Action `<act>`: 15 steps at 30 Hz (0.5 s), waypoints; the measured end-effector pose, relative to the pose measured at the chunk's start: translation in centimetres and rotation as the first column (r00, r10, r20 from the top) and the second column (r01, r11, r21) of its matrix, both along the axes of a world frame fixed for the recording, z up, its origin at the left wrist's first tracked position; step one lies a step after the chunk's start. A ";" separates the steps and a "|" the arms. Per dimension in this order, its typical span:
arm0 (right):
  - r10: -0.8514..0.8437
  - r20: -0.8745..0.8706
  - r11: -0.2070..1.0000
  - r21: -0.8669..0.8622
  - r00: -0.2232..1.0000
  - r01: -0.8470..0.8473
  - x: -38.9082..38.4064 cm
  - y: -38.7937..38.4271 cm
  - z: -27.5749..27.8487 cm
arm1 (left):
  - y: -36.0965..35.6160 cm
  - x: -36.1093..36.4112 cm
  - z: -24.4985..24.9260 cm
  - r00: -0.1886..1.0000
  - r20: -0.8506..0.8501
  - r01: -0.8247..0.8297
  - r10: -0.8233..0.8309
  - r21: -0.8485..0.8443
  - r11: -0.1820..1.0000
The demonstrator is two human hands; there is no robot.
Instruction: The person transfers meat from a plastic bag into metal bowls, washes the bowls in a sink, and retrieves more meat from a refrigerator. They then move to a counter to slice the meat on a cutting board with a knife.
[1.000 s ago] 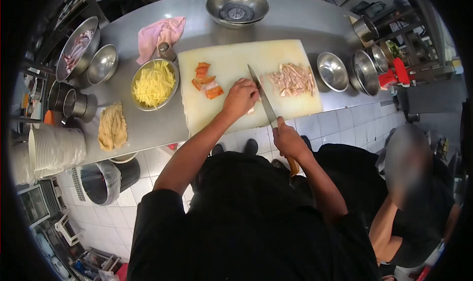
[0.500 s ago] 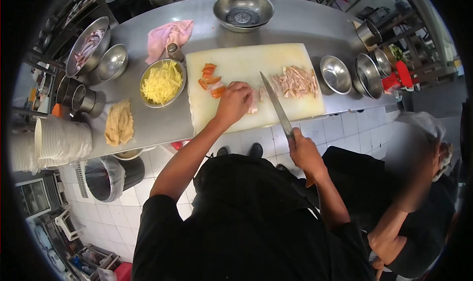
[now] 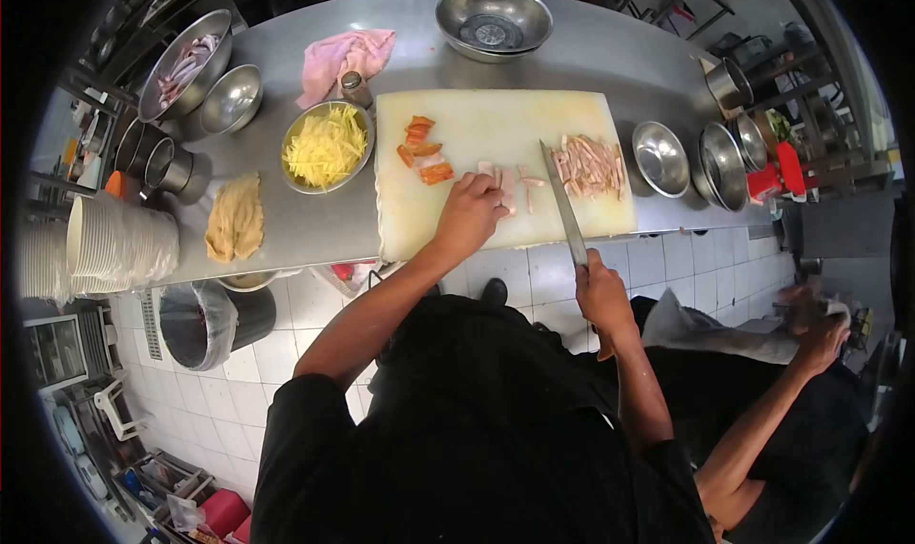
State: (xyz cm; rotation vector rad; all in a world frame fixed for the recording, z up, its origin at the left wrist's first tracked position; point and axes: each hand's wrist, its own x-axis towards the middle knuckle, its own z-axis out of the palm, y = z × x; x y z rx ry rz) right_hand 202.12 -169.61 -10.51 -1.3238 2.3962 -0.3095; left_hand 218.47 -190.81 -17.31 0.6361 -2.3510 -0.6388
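Observation:
My right hand [image 3: 600, 291] grips the handle of a long knife [image 3: 564, 204], whose blade lies across the white cutting board [image 3: 496, 115] and points away from me. My left hand [image 3: 471, 212] rests on the board's near part, fingers bent over pale meat pieces [image 3: 513, 184]; whether it pinches one I cannot tell. A pile of sliced pale meat [image 3: 591, 164] lies right of the blade. Orange-red pieces [image 3: 424, 153] sit on the board's left part.
A bowl of yellow shreds [image 3: 326, 146], a pink cloth [image 3: 345, 56], a small shaker [image 3: 355, 88] and several steel bowls [image 3: 493, 20] stand on the steel counter [image 3: 286, 225]. Stacked white plates [image 3: 114, 248] at left. Another person's arm [image 3: 772, 420] at lower right.
The knife has swung to the right and stands off the meat under my left hand. My left hand slid slightly toward me. The person at right lowered and moved away.

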 end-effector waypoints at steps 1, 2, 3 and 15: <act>0.000 0.010 1.000 -0.013 1.000 0.000 0.2 -0.2 0.5 | 0.1 -0.4 -0.1 1.000 -0.021 -0.021 0.021 -0.001 1.000; -0.020 0.104 1.000 -0.004 0.994 0.021 0.4 -0.6 1.1 | 0.3 -0.7 0.0 0.998 -0.042 -0.040 0.040 -0.002 0.999; -0.041 0.198 0.999 0.009 0.979 0.040 0.8 -1.1 1.8 | 0.5 -0.9 0.0 0.996 -0.062 -0.059 0.059 -0.001 0.998; -0.135 0.388 0.988 0.124 0.912 0.094 3.1 -2.3 3.9 | 0.0 -2.0 -0.8 1.000 -0.011 -0.020 0.019 -0.070 0.997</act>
